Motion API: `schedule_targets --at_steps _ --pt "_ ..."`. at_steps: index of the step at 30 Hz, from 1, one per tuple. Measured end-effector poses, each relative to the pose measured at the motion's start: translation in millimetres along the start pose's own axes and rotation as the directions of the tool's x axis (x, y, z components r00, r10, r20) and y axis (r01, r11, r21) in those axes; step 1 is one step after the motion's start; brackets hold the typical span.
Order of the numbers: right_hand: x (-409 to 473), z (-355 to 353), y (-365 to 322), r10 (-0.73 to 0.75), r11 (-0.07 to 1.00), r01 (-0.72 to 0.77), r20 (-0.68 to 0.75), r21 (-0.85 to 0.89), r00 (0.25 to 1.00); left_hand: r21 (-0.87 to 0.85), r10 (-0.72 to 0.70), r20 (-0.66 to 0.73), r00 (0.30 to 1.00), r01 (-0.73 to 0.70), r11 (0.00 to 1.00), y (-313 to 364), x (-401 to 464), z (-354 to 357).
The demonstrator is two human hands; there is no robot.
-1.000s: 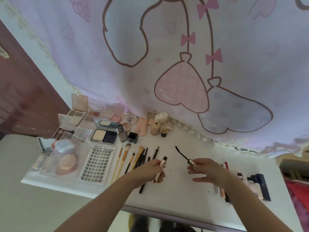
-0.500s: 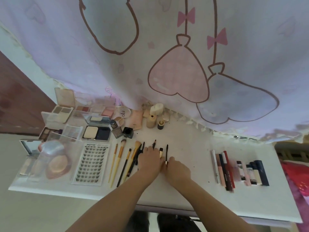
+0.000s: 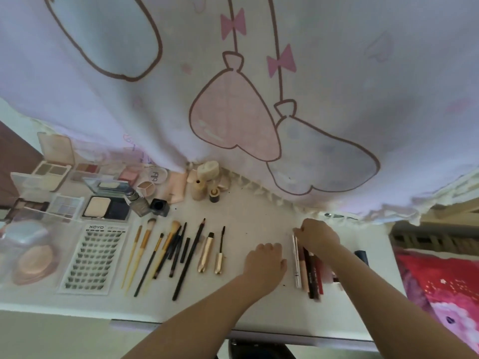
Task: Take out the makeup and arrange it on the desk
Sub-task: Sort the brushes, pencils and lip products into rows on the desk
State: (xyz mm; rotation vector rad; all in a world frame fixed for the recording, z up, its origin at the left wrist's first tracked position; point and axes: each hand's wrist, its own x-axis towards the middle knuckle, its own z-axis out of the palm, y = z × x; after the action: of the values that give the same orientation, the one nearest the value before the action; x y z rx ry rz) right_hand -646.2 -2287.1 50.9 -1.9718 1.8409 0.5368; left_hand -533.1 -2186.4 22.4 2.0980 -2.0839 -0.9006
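Note:
A white desk carries laid-out makeup. A gold mascara tube and its separate wand lie side by side in the middle, apart from both hands. My left hand rests palm down on the desk to their right, fingers curled, holding nothing. My right hand is at the far end of a row of lip and eye pens, its fingertips pinched at the top of a slim silver pen, the leftmost of the row. My forearm hides the right part of that row.
Makeup brushes, a false-lash tray, powder palettes and a clear puff case fill the left half. Small bottles stand at the back under a hanging cartoon curtain. A red cover lies beyond the right edge.
The mascara tube and wand, held one in each hand a second ago, now lie on the desk. Both hands have moved right; the right hand reached the pen row.

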Motion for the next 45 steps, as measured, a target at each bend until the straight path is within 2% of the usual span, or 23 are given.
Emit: schedule_targets --at_steps 4,9,12,15,17,19,23,26,28,32,35,37,39,42,45 --pt "12 9 -2 -0.093 0.991 0.098 0.059 -0.087 0.994 0.092 -0.063 0.005 0.998 0.062 0.994 27 20 23" --pt "18 5 -8 -0.152 0.984 0.158 0.071 -0.080 0.986 0.029 -0.169 -0.052 0.984 0.170 0.985 32 28 31" --pt "19 -6 -9 -0.199 0.967 0.183 0.074 0.176 0.977 -0.139 -0.222 -0.079 0.972 0.209 0.968 27 23 22" --pt "4 -27 -8 -0.250 0.865 0.174 0.102 0.470 0.963 -0.270 -0.201 -0.132 0.971 0.160 0.950 10 9 1" --pt "-13 -39 -10 -0.278 0.791 0.108 0.197 0.602 0.940 -0.193 -0.110 -0.206 0.972 0.070 0.979 -4 -4 -19" --pt "-30 -46 -16 -0.324 0.792 0.103 0.270 0.602 0.907 -0.098 -0.033 -0.215 0.976 0.012 0.995 -18 -17 -39" --pt "-53 -44 -36 -0.443 0.672 0.155 0.225 0.725 0.868 -0.036 -0.008 -0.135 0.991 0.003 0.999 -42 -39 -69" --pt "-69 -46 -49 -0.532 0.626 0.259 0.160 0.736 0.832 -0.080 -0.011 -0.101 0.995 0.003 0.997 -56 -58 -86" --pt "-78 -50 -56 -0.552 0.619 0.264 0.171 0.740 0.816 -0.061 0.011 -0.106 0.994 -0.018 0.998 -63 -69 -94" --pt "-89 -53 -74 -0.477 0.745 0.254 0.226 0.617 0.849 -0.014 0.039 -0.120 0.992 -0.041 0.999 -73 -81 -105" --pt "-92 -53 -82 -0.519 0.738 0.329 0.183 0.589 0.835 0.013 0.043 -0.118 0.992 -0.042 0.999 -82 -86 -110" --pt "-95 -55 -83 -0.541 0.691 0.277 0.224 0.668 0.811 0.019 0.044 -0.107 0.993 -0.042 0.999 -88 -89 -112" --pt "-99 -54 -87 -0.516 0.703 0.221 0.272 0.675 0.812 0.035 0.057 -0.101 0.993 -0.053 0.998 -91 -91 -114" --pt "-99 -48 -93 -0.471 0.729 0.230 0.229 0.645 0.852 0.068 0.079 -0.103 0.992 -0.072 0.995 -94 -90 -116" --pt "-99 -50 -92 -0.493 0.667 0.192 0.233 0.720 0.838 0.072 0.076 -0.095 0.993 -0.069 0.995 -100 -90 -117"
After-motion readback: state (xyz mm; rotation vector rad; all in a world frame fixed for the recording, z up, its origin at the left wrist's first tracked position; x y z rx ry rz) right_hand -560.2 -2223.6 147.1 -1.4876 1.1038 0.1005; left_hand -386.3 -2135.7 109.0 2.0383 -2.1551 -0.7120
